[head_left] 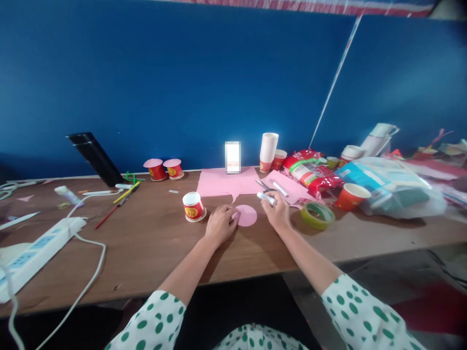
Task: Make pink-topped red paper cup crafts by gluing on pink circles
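Gripping a white tube [267, 198] in the right hand [278, 214]; touching the left edge of the pink circle [247, 216] with the left hand [220, 224], hard to tell whether pinching or pressing. Best to steady that edge lightly, keeping it flat. Find the circle between both hands, right of the cup [193, 210], left of the tape [314, 224].

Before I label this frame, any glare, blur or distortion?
Head view: red bag has glare; upright white rectangle is glowing and pixelated; right-edge clutter smears; black flask leans outward, probably lens stretch; left forearm shadows tabletop; pink circle has a readable outline.
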`<state>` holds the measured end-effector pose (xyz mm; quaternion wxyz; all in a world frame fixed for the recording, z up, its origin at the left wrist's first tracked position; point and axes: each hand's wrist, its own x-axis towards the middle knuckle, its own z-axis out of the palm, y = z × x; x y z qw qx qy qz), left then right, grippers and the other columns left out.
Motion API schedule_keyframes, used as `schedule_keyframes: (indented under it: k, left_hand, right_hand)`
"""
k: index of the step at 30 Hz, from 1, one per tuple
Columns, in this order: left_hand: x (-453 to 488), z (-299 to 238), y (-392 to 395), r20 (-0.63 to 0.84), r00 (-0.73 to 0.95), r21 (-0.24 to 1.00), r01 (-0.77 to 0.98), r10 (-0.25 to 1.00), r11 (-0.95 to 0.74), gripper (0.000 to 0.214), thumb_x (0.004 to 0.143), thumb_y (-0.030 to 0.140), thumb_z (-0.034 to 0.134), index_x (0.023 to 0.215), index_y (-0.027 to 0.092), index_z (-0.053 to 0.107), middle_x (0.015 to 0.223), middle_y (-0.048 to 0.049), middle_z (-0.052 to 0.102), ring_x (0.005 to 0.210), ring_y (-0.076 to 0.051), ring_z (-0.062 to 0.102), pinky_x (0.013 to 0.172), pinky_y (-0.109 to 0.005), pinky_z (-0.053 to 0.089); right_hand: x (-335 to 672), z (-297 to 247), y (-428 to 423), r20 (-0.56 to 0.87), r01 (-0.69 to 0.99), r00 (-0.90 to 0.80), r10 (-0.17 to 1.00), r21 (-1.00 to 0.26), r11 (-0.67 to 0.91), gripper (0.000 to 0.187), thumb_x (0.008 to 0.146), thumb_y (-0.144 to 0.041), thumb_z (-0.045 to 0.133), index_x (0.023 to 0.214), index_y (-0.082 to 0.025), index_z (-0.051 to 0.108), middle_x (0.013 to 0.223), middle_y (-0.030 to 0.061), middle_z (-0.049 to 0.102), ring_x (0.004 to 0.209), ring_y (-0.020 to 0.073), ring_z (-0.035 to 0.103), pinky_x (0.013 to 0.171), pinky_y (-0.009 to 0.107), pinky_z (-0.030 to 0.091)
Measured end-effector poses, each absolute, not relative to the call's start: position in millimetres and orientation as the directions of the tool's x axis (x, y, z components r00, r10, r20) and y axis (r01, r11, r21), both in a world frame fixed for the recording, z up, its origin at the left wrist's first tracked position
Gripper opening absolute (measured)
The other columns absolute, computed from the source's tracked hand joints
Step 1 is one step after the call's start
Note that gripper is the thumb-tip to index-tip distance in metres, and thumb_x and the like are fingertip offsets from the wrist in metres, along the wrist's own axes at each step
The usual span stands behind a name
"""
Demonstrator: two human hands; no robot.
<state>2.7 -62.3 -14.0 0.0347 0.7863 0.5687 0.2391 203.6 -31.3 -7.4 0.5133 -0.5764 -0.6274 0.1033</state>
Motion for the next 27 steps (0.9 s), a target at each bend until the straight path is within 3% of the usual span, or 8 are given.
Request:
schedule_keyframes:
  k: [5, 8, 11, 15, 20, 23, 27]
  left_hand:
    - [3, -14, -62, 0.325, 0.222, 0.316, 0.891, 0.919, -0.327, 0.041, 0.079, 0.028, 0.049, 0.119, 0.020, 0.050, 0.111, -0.0078, 0.055, 0.105, -0.021, 0.049, 0.092, -0.033, 0.038]
    - [4, -13, -62, 0.315, 0.176, 0.276, 0.923, 0.933, -0.267, 0.044, 0.077, 0.027, 0.048, 0.120, 0.018, 0.049, 0.114, -0.0098, 0.054, 0.107, -0.024, 0.047, 0.095, -0.036, 0.035]
    - [6, -12, -64, 0.287, 0.169, 0.244, 0.939, 0.943, -0.243, 0.036, 0.078, 0.028, 0.046, 0.112, 0.019, 0.055, 0.115, -0.0098, 0.054, 0.109, -0.024, 0.046, 0.098, -0.039, 0.031]
    - [5, -12, -65, 0.279, 0.176, 0.250, 0.936, 0.944, -0.248, 0.037, 0.081, 0.036, 0.045, 0.112, 0.019, 0.056, 0.117, -0.0100, 0.053, 0.110, -0.025, 0.046, 0.098, -0.039, 0.032]
    - [3, -16, -63, 0.294, 0.193, 0.241, 0.933, 0.936, -0.268, 0.034, 0.082, 0.036, 0.044, 0.108, 0.021, 0.058, 0.114, -0.0077, 0.055, 0.107, -0.023, 0.048, 0.098, -0.037, 0.032]
    - [3, -17, -62, 0.301, 0.172, 0.247, 0.936, 0.938, -0.250, 0.041, 0.081, 0.037, 0.045, 0.116, 0.019, 0.053, 0.119, -0.0090, 0.053, 0.110, -0.024, 0.047, 0.098, -0.037, 0.032]
    - [4, -16, -62, 0.268, 0.099, 0.266, 0.948, 0.958, -0.172, 0.051, 0.078, 0.042, 0.048, 0.122, 0.016, 0.048, 0.125, -0.0115, 0.050, 0.116, -0.027, 0.044, 0.099, -0.039, 0.030]
  right_hand:
    - [225, -8, -2, 0.416, 0.652, 0.228, 0.881, -0.737, 0.179, 0.035, 0.078, -0.031, 0.048, 0.109, -0.017, 0.052, 0.096, 0.0077, 0.065, 0.085, 0.0218, 0.060, 0.074, 0.032, 0.045]
    - [238, 0, 13, 0.344, 0.766, 0.249, 0.905, -0.642, 0.033, 0.028, 0.081, -0.029, 0.043, 0.102, -0.017, 0.056, 0.093, 0.0092, 0.064, 0.086, 0.0233, 0.058, 0.074, 0.033, 0.043]
    - [246, 5, 22, 0.365, 0.853, 0.322, 0.874, -0.513, -0.100, 0.025, 0.080, -0.028, 0.046, 0.099, -0.017, 0.059, 0.097, 0.0135, 0.061, 0.094, 0.0266, 0.055, 0.079, 0.037, 0.040]
    - [249, -2, 29, 0.317, 0.898, 0.329, 0.890, -0.397, -0.190, 0.029, 0.082, -0.029, 0.047, 0.102, -0.013, 0.059, 0.103, 0.0201, 0.058, 0.100, 0.0314, 0.052, 0.081, 0.042, 0.038]
    - [248, -11, 30, 0.305, 0.901, 0.345, 0.888, -0.374, -0.221, 0.030, 0.083, -0.032, 0.046, 0.101, -0.013, 0.060, 0.102, 0.0200, 0.057, 0.098, 0.0318, 0.052, 0.075, 0.041, 0.040]
    - [243, -6, 24, 0.381, 0.910, 0.346, 0.857, -0.361, -0.206, 0.031, 0.082, -0.031, 0.049, 0.106, -0.013, 0.058, 0.106, 0.0196, 0.055, 0.100, 0.0323, 0.049, 0.078, 0.041, 0.039]
    - [223, 3, 5, 0.533, 0.936, 0.101, 0.840, -0.337, 0.102, 0.030, 0.085, -0.025, 0.044, 0.111, -0.017, 0.056, 0.110, 0.0133, 0.055, 0.103, 0.0269, 0.047, 0.086, 0.037, 0.037]
